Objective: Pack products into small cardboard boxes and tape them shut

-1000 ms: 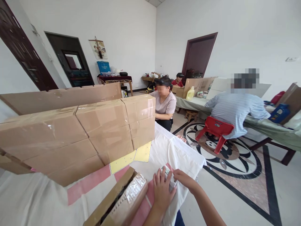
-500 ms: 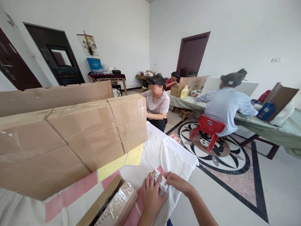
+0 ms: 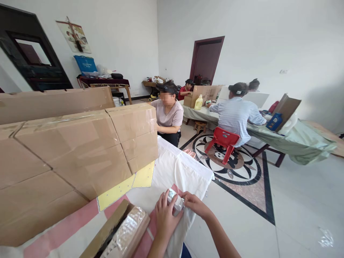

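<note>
A small white box (image 3: 177,202) with a green-printed end lies near the table's corner. My left hand (image 3: 165,215) is wrapped over it, fingers across the top and thumb on the near side. At the box's right end my right hand (image 3: 195,205) is closed, its thumb and finger pinching the edge; the exact part between them is hidden. Left of my hands stands an open cardboard box (image 3: 107,229), with a tape-wrapped carton (image 3: 129,229) against it. A pink patch of the tablecloth (image 3: 174,187) shows just beyond the white box.
Large taped cartons (image 3: 77,143) form a wall along the left of the table. A person (image 3: 169,114) sits beyond them. Other people work at a long covered table (image 3: 292,143), one on a red chair (image 3: 225,138). Tiled floor (image 3: 242,222) lies to my right.
The view has turned a little to the right, so the scene sits further left. Both hands keep their grip on the white box, with little other visible movement.
</note>
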### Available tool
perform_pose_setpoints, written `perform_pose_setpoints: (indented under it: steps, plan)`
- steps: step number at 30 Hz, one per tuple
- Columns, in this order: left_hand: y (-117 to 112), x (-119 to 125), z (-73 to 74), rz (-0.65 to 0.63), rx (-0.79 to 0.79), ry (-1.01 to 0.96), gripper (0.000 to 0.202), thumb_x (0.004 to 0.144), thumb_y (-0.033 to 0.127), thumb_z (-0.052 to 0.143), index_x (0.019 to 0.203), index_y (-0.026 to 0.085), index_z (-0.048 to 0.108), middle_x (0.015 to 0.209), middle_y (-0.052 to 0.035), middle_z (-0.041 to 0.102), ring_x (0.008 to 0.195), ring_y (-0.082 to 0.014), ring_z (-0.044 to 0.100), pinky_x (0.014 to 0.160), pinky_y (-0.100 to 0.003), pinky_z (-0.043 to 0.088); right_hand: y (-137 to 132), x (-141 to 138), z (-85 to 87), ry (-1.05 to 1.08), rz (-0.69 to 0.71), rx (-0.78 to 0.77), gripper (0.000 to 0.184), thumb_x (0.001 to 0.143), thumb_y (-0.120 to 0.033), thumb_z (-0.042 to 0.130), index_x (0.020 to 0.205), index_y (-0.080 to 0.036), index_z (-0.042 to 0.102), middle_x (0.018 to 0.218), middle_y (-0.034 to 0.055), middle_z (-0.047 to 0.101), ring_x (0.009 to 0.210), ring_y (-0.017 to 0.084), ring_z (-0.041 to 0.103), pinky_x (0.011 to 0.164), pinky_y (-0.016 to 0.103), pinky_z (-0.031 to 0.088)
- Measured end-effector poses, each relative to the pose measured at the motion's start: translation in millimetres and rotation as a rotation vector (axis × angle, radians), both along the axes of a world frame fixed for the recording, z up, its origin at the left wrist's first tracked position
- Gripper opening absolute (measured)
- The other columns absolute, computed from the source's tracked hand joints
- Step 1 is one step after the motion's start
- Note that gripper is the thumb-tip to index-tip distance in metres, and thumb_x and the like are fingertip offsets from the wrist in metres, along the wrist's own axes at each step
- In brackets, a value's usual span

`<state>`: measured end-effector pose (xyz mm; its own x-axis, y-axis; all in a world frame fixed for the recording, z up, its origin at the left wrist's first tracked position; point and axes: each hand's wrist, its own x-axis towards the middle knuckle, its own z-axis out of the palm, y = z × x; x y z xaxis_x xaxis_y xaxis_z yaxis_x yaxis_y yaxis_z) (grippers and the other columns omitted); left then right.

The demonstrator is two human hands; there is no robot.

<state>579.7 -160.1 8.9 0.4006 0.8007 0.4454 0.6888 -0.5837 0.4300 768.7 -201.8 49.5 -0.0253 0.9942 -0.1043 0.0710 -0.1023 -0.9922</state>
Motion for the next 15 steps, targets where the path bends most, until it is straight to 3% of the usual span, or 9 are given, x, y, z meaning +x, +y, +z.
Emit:
perform_pose_setpoints:
  steps: [9,15]
  plan:
    - [-0.4,0.2,-6.9,-0.006,0.017,-0.019,0.056,0.08,0.053,0.075,0.134,0.045,0.062,0.153,-0.0008,0.051,0.136,-0.0329,0.048,0.107,-0.049,0.041,2.3,3.6,-13.7,-0.016,0.02,0.008,0.052,0.082,-0.065,0.069,0.063,-0.021,0.048,0.122,0.0097,0.06,0.116,0.031,0.057,0.099,0.042,0.042]
    - [0.0,1.0,-8.2,-0.006,0.033,-0.029,0.055,0.08,0.057,0.074,0.133,0.044,0.064,0.154,-0.0011,0.051,0.136,-0.0341,0.047,0.107,-0.05,0.04,2.1,3.1,-7.4,-0.003,0.016,0.003,0.052,0.078,-0.063,0.073,0.063,-0.021,0.047,0.124,0.0109,0.061,0.118,0.032,0.056,0.101,0.042,0.041]
